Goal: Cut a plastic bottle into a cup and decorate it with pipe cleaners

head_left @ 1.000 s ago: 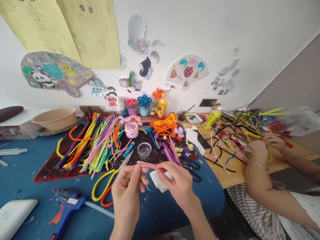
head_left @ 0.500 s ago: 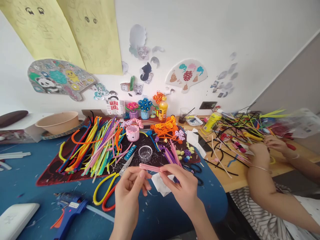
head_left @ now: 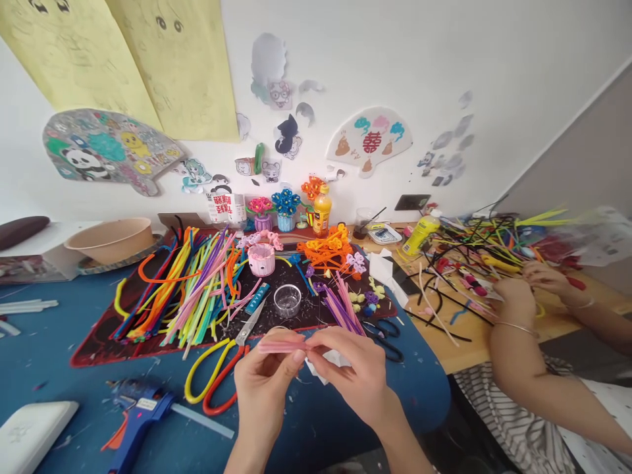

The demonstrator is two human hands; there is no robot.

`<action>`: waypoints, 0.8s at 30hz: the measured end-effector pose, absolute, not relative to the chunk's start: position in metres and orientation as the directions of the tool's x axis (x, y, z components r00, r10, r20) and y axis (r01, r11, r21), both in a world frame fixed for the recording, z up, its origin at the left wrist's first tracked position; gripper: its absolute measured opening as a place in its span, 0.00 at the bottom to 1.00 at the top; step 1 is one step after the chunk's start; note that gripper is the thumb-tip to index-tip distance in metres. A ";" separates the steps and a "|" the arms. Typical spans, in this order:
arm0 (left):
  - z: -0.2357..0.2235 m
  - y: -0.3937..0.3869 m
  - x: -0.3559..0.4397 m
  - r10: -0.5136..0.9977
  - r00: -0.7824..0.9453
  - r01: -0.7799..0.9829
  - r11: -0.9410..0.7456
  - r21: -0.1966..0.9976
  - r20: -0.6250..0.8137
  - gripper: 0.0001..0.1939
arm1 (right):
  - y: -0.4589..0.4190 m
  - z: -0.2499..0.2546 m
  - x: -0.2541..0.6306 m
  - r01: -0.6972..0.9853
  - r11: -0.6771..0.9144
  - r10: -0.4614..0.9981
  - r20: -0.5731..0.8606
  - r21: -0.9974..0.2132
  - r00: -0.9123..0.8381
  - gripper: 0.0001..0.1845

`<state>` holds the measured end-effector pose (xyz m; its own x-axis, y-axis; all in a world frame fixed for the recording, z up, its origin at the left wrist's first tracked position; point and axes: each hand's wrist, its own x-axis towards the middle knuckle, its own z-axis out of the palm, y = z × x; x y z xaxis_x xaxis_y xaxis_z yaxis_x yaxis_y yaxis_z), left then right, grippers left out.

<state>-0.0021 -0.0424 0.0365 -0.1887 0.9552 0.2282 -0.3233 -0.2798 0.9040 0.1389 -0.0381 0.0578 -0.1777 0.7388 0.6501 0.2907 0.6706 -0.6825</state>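
Note:
Short pink pipe cleaners (head_left: 281,346), lying side by side in a small bundle, are pinched between both hands above the table's front. My left hand (head_left: 264,375) is closed on the bundle, its thumb near the middle. My right hand (head_left: 353,368) pinches the bundle's right end. Under the right hand lies a crumpled white tissue (head_left: 318,372), partly hidden. To the left are scissors (head_left: 212,375) with yellow and red handles. A clear round dish (head_left: 287,301) stands just beyond the hands, with a teal-labelled strip (head_left: 257,299) to its left.
Many coloured pipe cleaners (head_left: 197,289) cover the dark mat's left side. A blue glue gun (head_left: 135,415) lies front left. Black-handled scissors (head_left: 388,332) lie right, near purple and pink stems (head_left: 343,303). A pink cup (head_left: 261,259) stands behind. A co-worker's arms (head_left: 513,329) reach over the wooden table.
The left hand's thumb has shifted right along the pink bundle, and both hands have come closer together. The bundle is slightly lower and further left. The view has shifted slightly.

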 end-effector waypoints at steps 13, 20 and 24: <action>0.040 -0.043 -0.004 0.921 -0.296 -0.291 -0.341 0.894 0.255 0.05 | -0.042 0.059 0.134 0.148 0.555 0.830 0.533 -0.819 -0.165 0.04; 0.041 -0.038 -0.013 0.948 -0.211 -0.297 -0.294 0.909 0.238 0.03 | -0.043 0.055 0.124 0.115 0.489 0.871 0.476 -0.865 -0.122 0.04; 0.040 -0.041 -0.032 0.973 -0.132 -0.133 -0.204 0.970 0.187 0.07 | -0.039 0.055 0.125 0.178 0.507 0.862 0.498 -0.843 -0.098 0.04</action>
